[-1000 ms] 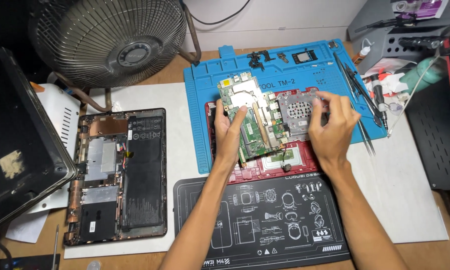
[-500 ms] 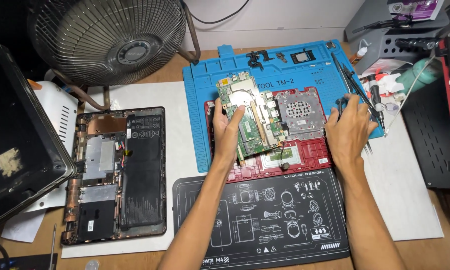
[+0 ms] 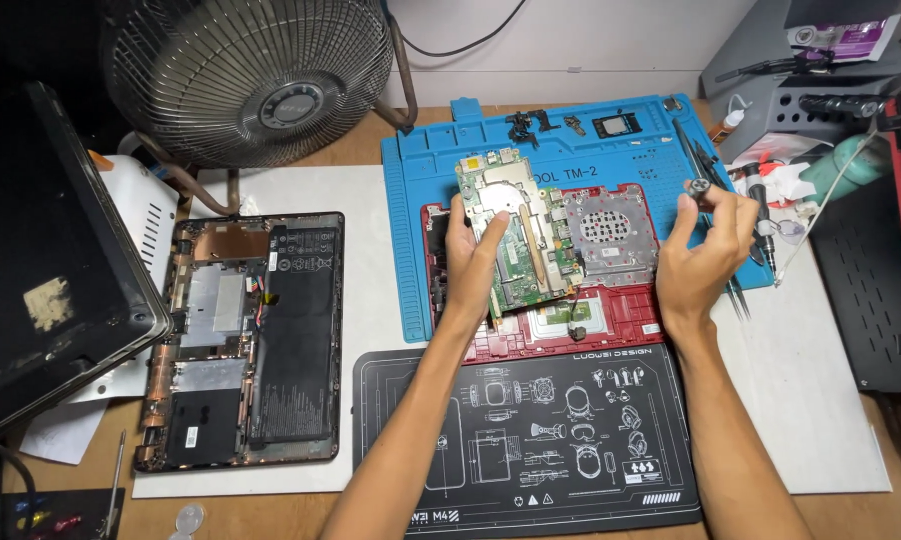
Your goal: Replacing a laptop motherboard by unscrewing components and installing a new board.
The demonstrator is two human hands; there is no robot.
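Cluttered wooden bench (image 3: 391, 505): blue mat (image 3: 621, 150), left hand (image 3: 471, 250) holding circuit board (image 3: 516, 240).

You are at an electronics repair workshop. Under your hands lies a blue repair mat (image 3: 421, 200) on the wooden surface (image 3: 361, 150), a black work mat (image 3: 531, 440) nearer you. Left of them sits an opened laptop base (image 3: 246, 335); beyond, a fan (image 3: 246, 75); right, tools (image 3: 761, 215).

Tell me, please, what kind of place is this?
Most likely an electronics repair bench. The left hand holds a green circuit board over a red laptop shell on a blue work mat, the right hand grips a small tool, and an opened laptop base lies nearby.
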